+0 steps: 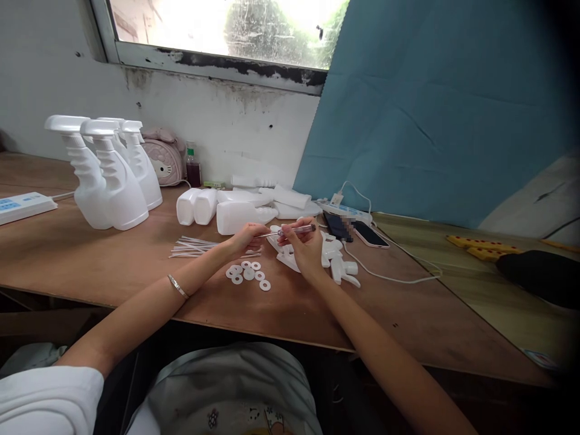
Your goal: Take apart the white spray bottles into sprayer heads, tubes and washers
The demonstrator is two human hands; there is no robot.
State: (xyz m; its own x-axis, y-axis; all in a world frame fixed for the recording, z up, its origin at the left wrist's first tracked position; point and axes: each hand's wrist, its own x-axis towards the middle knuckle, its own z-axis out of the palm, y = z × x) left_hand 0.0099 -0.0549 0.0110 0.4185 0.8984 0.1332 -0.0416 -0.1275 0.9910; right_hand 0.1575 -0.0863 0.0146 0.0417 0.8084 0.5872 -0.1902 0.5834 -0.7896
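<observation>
My right hand (306, 246) is wrapped round the see-through, dark-ended handle of a small screwdriver (296, 229), held level above the table. At its thin metal shaft, my left hand (248, 238) is closed in a pinch; whether anything else sits between those fingers is too small to see. Below my hands lie several white ring gaskets (249, 274). Thin white tubes (193, 247) rest in a bundle beyond my left forearm. White trigger spray heads (338, 266) are piled under and beside my right hand.
Assembled white spray bottles (118, 187) stand at the left near a power strip (27, 206). White bottles (235, 216) lie along the back. A pink bag (164, 162) and a small dark bottle (193, 169) stand by the wall. Phones (369, 234) and a white cable (403, 280) lie right.
</observation>
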